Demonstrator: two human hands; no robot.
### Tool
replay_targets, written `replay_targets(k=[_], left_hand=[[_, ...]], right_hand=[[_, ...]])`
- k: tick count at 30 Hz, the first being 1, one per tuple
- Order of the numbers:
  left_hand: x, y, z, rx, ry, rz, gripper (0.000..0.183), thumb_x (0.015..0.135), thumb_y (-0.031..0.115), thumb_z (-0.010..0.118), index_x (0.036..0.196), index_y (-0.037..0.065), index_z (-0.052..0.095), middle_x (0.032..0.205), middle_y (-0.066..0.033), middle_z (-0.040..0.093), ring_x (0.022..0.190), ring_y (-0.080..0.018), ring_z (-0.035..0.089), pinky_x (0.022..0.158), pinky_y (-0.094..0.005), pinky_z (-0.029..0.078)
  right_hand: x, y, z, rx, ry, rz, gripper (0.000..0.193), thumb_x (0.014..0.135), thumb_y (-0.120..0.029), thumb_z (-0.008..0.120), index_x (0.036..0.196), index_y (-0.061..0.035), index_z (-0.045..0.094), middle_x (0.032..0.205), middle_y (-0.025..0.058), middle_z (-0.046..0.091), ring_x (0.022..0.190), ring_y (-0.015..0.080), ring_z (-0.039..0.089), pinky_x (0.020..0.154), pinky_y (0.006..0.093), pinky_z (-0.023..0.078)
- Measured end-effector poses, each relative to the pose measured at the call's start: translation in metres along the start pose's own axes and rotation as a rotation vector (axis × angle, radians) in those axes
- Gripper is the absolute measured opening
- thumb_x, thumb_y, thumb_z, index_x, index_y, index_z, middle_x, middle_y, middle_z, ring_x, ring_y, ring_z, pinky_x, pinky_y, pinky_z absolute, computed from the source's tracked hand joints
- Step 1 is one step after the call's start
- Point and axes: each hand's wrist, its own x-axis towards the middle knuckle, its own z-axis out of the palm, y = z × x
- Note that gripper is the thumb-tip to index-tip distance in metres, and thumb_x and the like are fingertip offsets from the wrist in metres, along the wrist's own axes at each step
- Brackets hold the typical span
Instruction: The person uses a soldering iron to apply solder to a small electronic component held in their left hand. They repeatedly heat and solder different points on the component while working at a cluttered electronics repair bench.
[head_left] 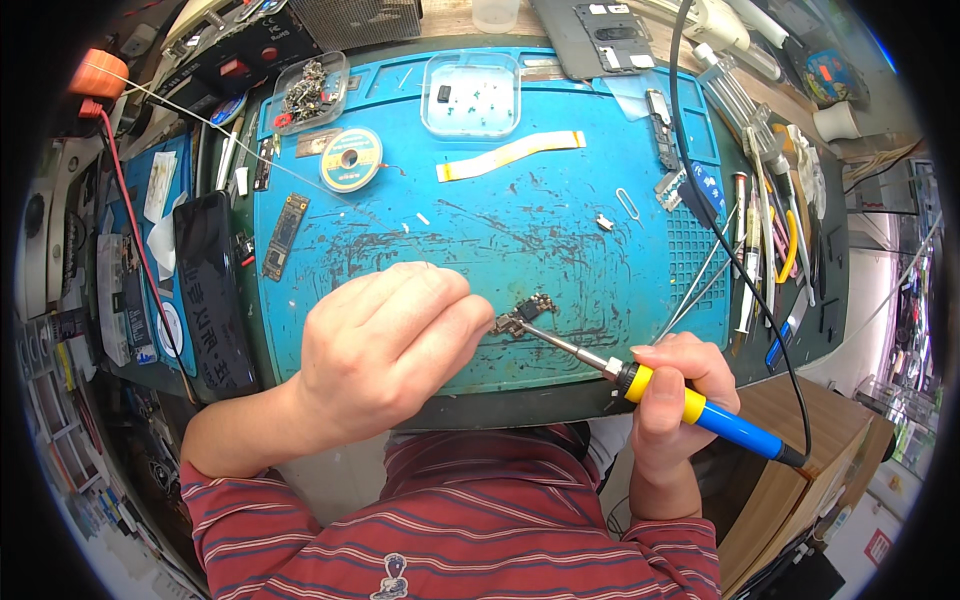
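Note:
My right hand (682,392) grips a soldering iron (665,392) by its blue and yellow handle. The iron's metal tip reaches left onto a small circuit board (527,314) near the front middle of the mat. At that board's left end, my left hand (392,335) is closed, its fingertips pinching the edge. The back of the hand hides most of the grip. The board looks dark, irregular and crowded with tiny metal parts. A blue work mat (560,230) lies beneath, marked by scuffs and dark stains.
A solder wire spool (367,180), a flat ribbon cable (510,156) and a clear tray (470,125) occupy the mat's far side. Tweezers (690,300) and other slim tools lie rightward. The iron's black cord (745,255) loops across the right. A black case (212,290) stands left.

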Motion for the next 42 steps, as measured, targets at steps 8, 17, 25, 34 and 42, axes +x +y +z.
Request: replay_targets(k=[8, 17, 25, 34, 42], left_hand=[[-0.001, 0.001, -0.001, -0.015, 0.007, -0.028, 0.023, 0.065, -0.004, 0.077, 0.085, 0.002, 0.066, 0.078, -0.0078, 0.06, 0.066, -0.0233, 0.061, 0.054, -0.0322, 0.049], [-0.002, -0.003, -0.03, 0.038, -0.026, -0.175, 0.02, 0.071, -0.001, 0.075, 0.088, 0.004, 0.065, 0.086, -0.0074, 0.06, 0.071, -0.0244, 0.062, 0.06, -0.0339, 0.05], [-0.031, 0.044, -0.066, -0.171, -0.04, -0.347, 0.029, 0.08, -0.004, 0.07, 0.109, 0.003, 0.069, 0.099, -0.012, 0.068, 0.079, -0.0195, 0.065, 0.063, -0.0304, 0.051], [-0.003, 0.18, 0.006, -2.972, -0.483, -0.15, 0.034, 0.096, 0.009, 0.059, 0.127, -0.005, 0.052, 0.119, -0.0114, 0.062, 0.11, -0.0184, 0.059, 0.094, -0.0298, 0.047], [-0.009, 0.186, -0.006, -3.054, -0.467, -0.033, 0.026, 0.092, -0.001, 0.052, 0.116, -0.009, 0.054, 0.111, -0.0136, 0.061, 0.106, -0.0185, 0.059, 0.092, -0.0309, 0.046]], right_hand=[[0.0, 0.002, 0.0, -0.005, 0.006, -0.027, 0.01, 0.084, -0.009, 0.069, 0.089, -0.0002, 0.069, 0.074, 0.0106, 0.069, 0.058, 0.0138, 0.061, 0.054, 0.0254, 0.047], [-0.003, 0.004, 0.005, 0.07, 0.114, -0.044, 0.011, 0.087, -0.009, 0.067, 0.089, 0.001, 0.068, 0.074, 0.0084, 0.067, 0.058, 0.0129, 0.057, 0.054, 0.0255, 0.044], [-0.005, -0.007, 0.012, -0.008, 0.205, 0.042, 0.028, 0.092, -0.022, 0.055, 0.081, 0.0027, 0.058, 0.077, 0.0078, 0.056, 0.069, 0.015, 0.051, 0.064, 0.0286, 0.04], [-0.011, 0.009, 0.011, 0.018, 0.424, 0.131, 0.025, 0.093, -0.019, 0.052, 0.082, 0.0026, 0.06, 0.078, 0.0055, 0.053, 0.068, 0.0107, 0.046, 0.057, 0.0238, 0.033], [-0.013, 0.017, 0.009, 0.089, 0.433, 0.132, 0.026, 0.095, -0.022, 0.054, 0.086, 0.0016, 0.061, 0.083, 0.0025, 0.055, 0.063, 0.0052, 0.044, 0.052, 0.0191, 0.029]])
